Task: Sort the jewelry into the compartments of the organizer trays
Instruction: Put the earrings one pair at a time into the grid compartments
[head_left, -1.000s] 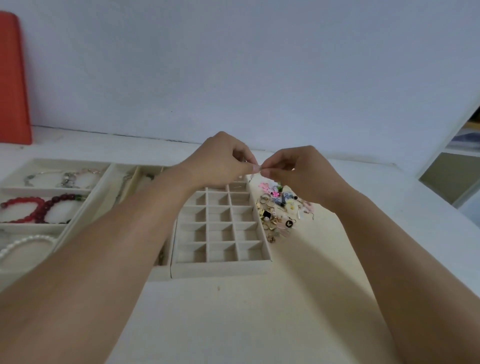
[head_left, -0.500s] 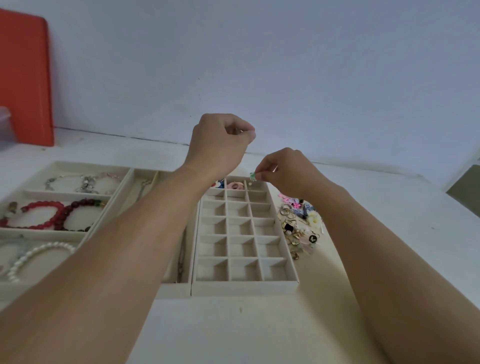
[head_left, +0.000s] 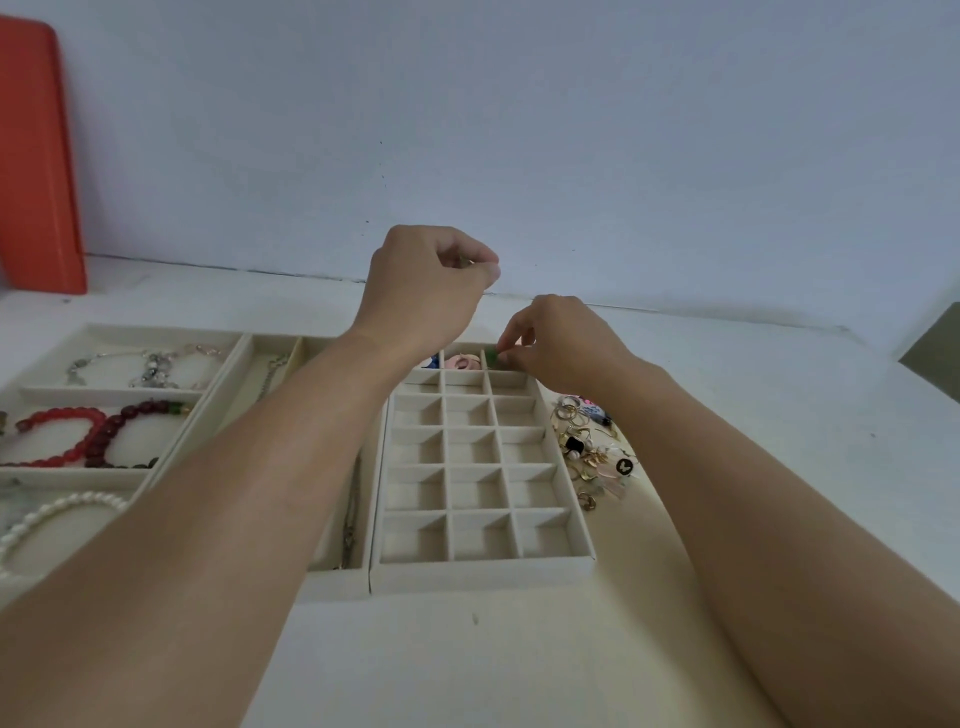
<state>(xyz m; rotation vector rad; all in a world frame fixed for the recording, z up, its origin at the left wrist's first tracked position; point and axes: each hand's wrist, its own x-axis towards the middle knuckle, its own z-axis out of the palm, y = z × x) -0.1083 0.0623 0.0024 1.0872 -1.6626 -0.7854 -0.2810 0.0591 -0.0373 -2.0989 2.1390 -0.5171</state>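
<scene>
A beige grid tray (head_left: 480, 566) with several small square compartments lies in front of me. My right hand (head_left: 558, 345) pinches a small green earring (head_left: 492, 356) low over the tray's far right compartment. My left hand (head_left: 423, 288) hovers above the far row, its thumb and fingers curled and pinching a tiny metal piece (head_left: 464, 261). A pink piece (head_left: 462, 362) and a blue piece (head_left: 430, 362) lie in the neighbouring far compartments. A pile of loose earrings and rings (head_left: 589, 447) sits on the table right of the tray.
A long-slot tray (head_left: 340, 577) with chains adjoins the grid tray on the left. Further left, a bracelet tray (head_left: 111, 332) holds red bead bracelets (head_left: 83, 436), a silver bracelet (head_left: 150, 364) and a pearl strand (head_left: 47, 519). An orange board (head_left: 36, 161) leans on the wall.
My hands have parted. The right one went down with the green earring to the far right compartment, while the left one rose and stays above the tray.
</scene>
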